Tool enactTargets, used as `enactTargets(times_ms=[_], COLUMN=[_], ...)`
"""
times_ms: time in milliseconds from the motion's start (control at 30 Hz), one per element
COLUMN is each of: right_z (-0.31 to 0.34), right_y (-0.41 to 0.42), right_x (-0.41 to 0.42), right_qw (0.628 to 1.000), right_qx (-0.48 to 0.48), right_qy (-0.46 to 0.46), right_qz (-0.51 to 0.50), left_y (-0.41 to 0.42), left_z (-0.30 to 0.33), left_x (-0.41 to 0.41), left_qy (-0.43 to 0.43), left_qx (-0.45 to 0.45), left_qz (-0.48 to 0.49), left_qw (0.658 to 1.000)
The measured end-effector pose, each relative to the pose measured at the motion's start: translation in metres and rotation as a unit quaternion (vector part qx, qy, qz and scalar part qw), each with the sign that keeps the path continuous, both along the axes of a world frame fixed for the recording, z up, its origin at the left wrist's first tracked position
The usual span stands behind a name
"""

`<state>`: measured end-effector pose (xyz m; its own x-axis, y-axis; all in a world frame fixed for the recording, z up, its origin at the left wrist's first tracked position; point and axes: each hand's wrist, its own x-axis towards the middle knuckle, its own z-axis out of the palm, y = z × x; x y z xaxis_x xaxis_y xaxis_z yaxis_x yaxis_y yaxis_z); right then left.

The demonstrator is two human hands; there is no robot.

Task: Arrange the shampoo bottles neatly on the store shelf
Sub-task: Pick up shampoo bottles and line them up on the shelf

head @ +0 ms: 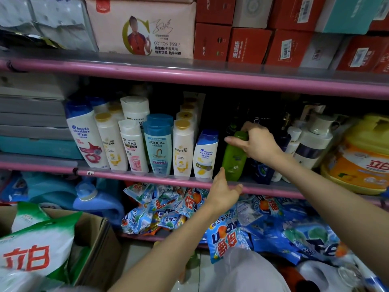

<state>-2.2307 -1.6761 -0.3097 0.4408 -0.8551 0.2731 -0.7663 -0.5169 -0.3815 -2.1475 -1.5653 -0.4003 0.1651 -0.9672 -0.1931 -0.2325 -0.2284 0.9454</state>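
Pink-edged store shelves (189, 75) run across a dim aisle, with red boxes (248, 46) stacked above and pale floor tiles (134, 256) below.

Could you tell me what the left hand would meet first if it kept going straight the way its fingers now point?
Most likely the green bottle: the left hand points up and into the shelf at its lower part, close below it. Depth is unclear, so the pink shelf rail might come first.

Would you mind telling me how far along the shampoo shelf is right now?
Mostly done on the left: the front row from the tall Head & Shoulders bottle to the short Head & Shoulders bottle stands upright at the edge. In hand: the right hand grips the green bottle by its cap; the left hand waits below. Left: the dark bottles behind.
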Motion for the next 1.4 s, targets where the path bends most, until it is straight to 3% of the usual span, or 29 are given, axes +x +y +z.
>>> enactTargets(times_ms=[167,300,433,500,600,700,1167,1333,1400], right_z=[-0.041,-0.081,-0.094,-0.096,-0.101,-0.103,-0.097,-0.086,-0.078], right_y=[0.001,0.001,-0.003,-0.002,-0.003,-0.002,0.005,0.011,0.015], right_x=[-0.02,-0.025,-0.024,-0.023,-0.022,-0.02,-0.018,-0.019,-0.023], right_qw=[0.981,0.967,0.954,0.95,0.951,0.948,0.946,0.951,0.953], right_qx=[0.181,0.218,0.238,0.252,0.263,0.272,0.287,0.291,0.293], right_qy=[-0.061,-0.123,-0.168,-0.167,-0.134,-0.142,-0.127,-0.093,-0.076], right_qz=[0.039,0.053,0.065,0.079,0.087,0.087,0.082,0.054,0.025], left_y=[0.006,0.015,0.007,-0.002,-0.017,-0.023,-0.027,-0.021,-0.012], left_z=[-0.004,0.023,0.084,0.107,0.114,0.107,0.09,0.091,0.094], left_x=[0.004,0.01,0.043,0.061,0.078,0.081,0.083,0.083,0.08], left_qy=[0.003,-0.128,-0.327,-0.449,-0.611,-0.653,-0.63,-0.613,-0.583], left_qx=[-0.007,-0.141,-0.323,-0.307,-0.209,-0.2,-0.254,-0.254,-0.26], left_qz=[-0.003,0.052,0.074,0.032,-0.042,-0.059,-0.021,-0.032,-0.03], left_qw=[1.0,0.98,0.885,0.839,0.763,0.728,0.733,0.748,0.769])
